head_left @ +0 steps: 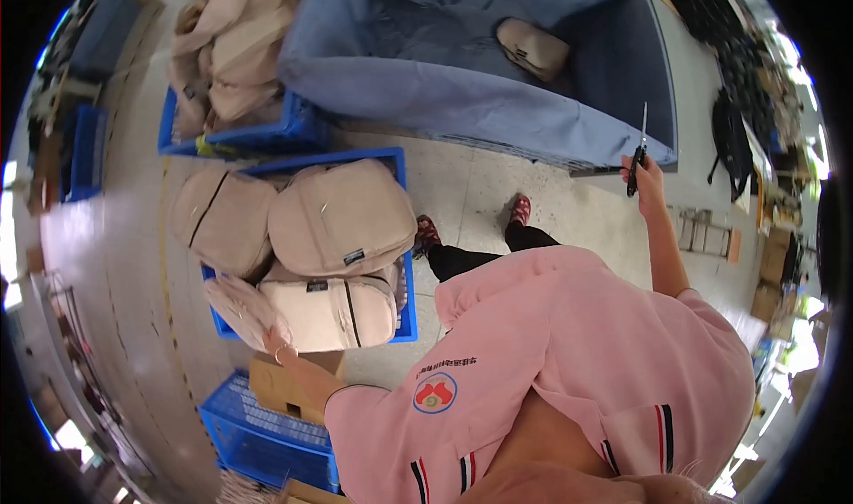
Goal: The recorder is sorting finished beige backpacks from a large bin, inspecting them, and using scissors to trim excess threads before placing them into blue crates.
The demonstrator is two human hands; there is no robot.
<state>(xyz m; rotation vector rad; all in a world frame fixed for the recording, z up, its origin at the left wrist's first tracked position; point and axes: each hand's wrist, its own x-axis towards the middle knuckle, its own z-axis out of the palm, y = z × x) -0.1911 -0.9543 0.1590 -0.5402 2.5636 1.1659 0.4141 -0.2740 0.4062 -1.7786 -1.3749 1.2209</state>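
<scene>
My left hand [278,348] grips the lower edge of a beige bag [238,308] that leans against the front left of a blue crate [402,162]. The crate holds several beige backpacks [342,215] stacked above its rim. My right hand [646,173] is stretched out to the right and is closed on the black handle of a pair of scissors [639,145], blades pointing up. The scissors are next to the near corner of a large blue fabric-lined bin [498,104]. A single beige bag [533,49] lies inside that bin.
A second blue crate [267,135] piled with beige bags stands at the upper left. A cardboard box [289,387] and an empty blue crate [262,437] sit at the lower left. My feet in red shoes [520,209] stand on the grey floor between crate and bin. Dark clutter lines the right edge.
</scene>
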